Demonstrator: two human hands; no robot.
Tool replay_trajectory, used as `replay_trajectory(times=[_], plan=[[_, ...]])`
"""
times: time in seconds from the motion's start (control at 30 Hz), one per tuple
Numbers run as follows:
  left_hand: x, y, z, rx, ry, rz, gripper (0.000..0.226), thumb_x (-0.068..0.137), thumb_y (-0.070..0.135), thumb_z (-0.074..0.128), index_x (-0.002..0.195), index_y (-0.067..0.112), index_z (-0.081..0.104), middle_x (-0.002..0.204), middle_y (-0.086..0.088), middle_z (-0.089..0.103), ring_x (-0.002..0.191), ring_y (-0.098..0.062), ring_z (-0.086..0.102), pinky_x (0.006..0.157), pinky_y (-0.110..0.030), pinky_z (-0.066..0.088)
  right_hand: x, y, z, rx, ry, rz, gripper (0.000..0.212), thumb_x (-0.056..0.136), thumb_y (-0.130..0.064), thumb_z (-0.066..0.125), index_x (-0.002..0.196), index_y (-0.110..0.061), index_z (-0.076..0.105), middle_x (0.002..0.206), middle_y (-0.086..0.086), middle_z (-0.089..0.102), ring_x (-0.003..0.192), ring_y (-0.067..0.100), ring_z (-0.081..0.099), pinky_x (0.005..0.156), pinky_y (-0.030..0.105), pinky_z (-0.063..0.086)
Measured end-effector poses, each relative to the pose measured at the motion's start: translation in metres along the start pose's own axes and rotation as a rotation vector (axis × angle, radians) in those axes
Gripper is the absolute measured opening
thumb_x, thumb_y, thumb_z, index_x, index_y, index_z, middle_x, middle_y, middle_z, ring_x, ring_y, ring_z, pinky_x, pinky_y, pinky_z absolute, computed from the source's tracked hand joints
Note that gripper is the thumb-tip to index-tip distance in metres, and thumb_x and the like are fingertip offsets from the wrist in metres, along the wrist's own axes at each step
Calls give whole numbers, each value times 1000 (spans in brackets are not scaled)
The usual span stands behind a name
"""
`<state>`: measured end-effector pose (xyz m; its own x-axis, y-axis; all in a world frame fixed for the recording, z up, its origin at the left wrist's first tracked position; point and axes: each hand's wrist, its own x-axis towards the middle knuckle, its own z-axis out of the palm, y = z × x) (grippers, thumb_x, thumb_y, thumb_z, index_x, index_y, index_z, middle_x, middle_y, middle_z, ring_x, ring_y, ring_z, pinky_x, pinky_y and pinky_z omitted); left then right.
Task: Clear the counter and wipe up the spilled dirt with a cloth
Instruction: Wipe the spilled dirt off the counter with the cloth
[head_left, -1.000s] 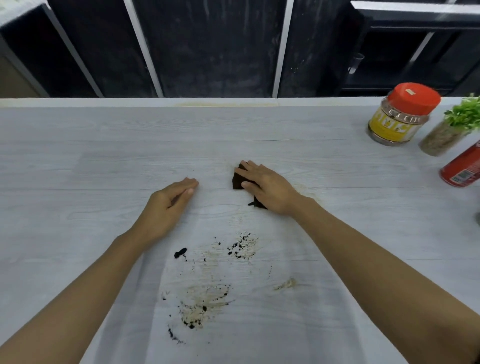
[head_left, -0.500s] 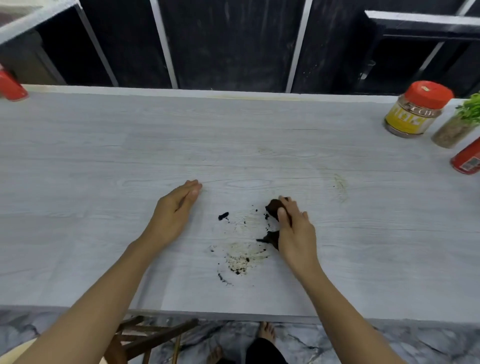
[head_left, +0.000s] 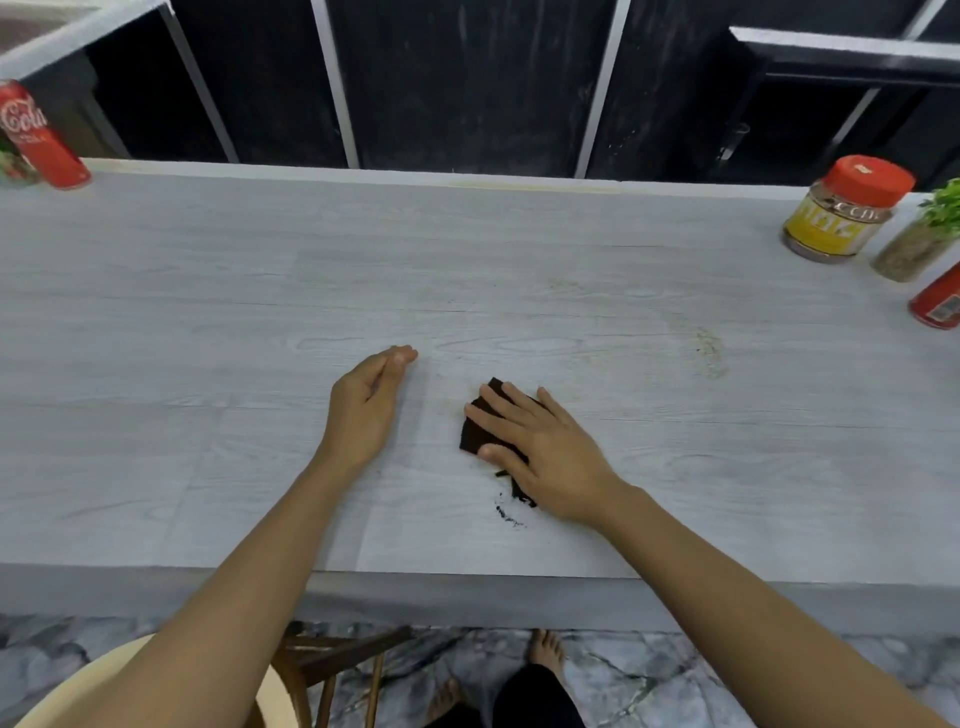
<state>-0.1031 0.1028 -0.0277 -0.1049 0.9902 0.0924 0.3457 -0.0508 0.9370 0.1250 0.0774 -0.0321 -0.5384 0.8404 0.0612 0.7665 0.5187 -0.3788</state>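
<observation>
A dark brown cloth (head_left: 474, 432) lies flat on the pale wood-grain counter (head_left: 208, 322). My right hand (head_left: 545, 457) presses down on the cloth with fingers spread, covering most of it. A small smear of dark dirt (head_left: 508, 514) remains just below the cloth, near the counter's front edge. A faint brownish stain (head_left: 710, 353) shows to the right. My left hand (head_left: 366, 410) rests on its side on the counter, left of the cloth, holding nothing.
A red cola can (head_left: 44, 140) stands at the far left. At the far right stand a red-lidded jar (head_left: 844, 210), a glass with a green plant (head_left: 919, 241) and another red can (head_left: 937, 304). A wooden stool (head_left: 332, 670) sits below the counter.
My right hand has swept the cloth over the dirt patch and back up to the left. Most of the dark crumbs are gone. My left hand has stayed in place.
</observation>
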Motion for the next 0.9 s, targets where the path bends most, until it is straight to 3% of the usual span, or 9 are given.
replay_trajectory(times=[0.2, 0.27, 0.33, 0.43, 0.5, 0.6, 0.7, 0.8, 0.9], plan=[[0, -3, -1, -41, -11, -1, 36, 100, 37, 45, 121, 16, 66, 126, 10, 61, 120, 1, 52, 102, -13, 35, -20, 36, -13, 212, 324, 289, 36, 95, -9, 53, 130, -16, 57, 142, 6, 48, 135, 17, 41, 113, 35, 32], [0, -4, 0, -38, -13, -4, 36, 100, 37, 46, 120, 16, 67, 125, 11, 62, 119, 1, 52, 100, -12, 36, -26, 28, -18, 339, 412, 471, 34, 95, -7, 52, 127, -13, 59, 141, 8, 50, 134, 18, 42, 108, 23, 30], [0, -5, 1, -31, -7, 0, 36, 100, 37, 46, 120, 16, 67, 125, 10, 62, 118, 1, 52, 99, -10, 35, -35, 7, -12, 459, 483, 626, 33, 97, -9, 48, 129, -11, 57, 143, 8, 47, 138, 18, 35, 111, 21, 23], [-1, -5, 3, -30, 1, -6, 36, 100, 37, 45, 120, 16, 66, 124, 11, 61, 118, 0, 52, 97, -9, 35, -42, -37, 11, 446, 509, 716, 38, 102, -24, 36, 137, -13, 49, 152, 6, 34, 145, 18, 17, 120, 37, 7], [-3, -2, 3, -18, 9, -10, 37, 100, 38, 44, 121, 16, 66, 123, 12, 61, 117, 0, 52, 96, -9, 35, -28, -58, 27, 239, 447, 748, 52, 101, -42, 20, 138, -17, 45, 154, 4, 30, 146, 20, 13, 119, 46, 4], [-3, 0, 2, -2, 19, -14, 37, 100, 39, 43, 119, 17, 67, 123, 12, 62, 116, 0, 53, 100, -15, 36, 5, -78, 38, -6, 307, 642, 58, 98, -50, 11, 147, -25, 29, 158, -1, 20, 147, 21, 8, 117, 51, 1], [-1, 5, -3, -104, 26, -70, 33, 99, 38, 46, 114, 20, 70, 119, 16, 65, 110, 12, 54, 99, -15, 38, 22, -82, 40, -24, 142, 416, 53, 101, -49, 13, 150, -31, 17, 160, -5, 11, 147, 18, 0, 118, 46, -6], [-5, 15, -7, -144, 22, -85, 24, 99, 26, 50, 113, 21, 69, 120, 15, 64, 112, 13, 52, 104, -18, 38, 16, -71, 17, 284, 80, 290, 54, 100, -51, 20, 150, -34, 17, 160, -7, 5, 146, 12, -9, 117, 42, -13], [-17, 25, -3, 25, -403, 125, 35, 95, 12, 55, 127, 26, 62, 141, 11, 50, 139, 1, 29, 116, -23, 22, -14, -56, -19, 671, 308, 329, 50, 99, -47, 31, 148, -36, 24, 159, -14, 8, 144, -1, -9, 117, 33, -10]])
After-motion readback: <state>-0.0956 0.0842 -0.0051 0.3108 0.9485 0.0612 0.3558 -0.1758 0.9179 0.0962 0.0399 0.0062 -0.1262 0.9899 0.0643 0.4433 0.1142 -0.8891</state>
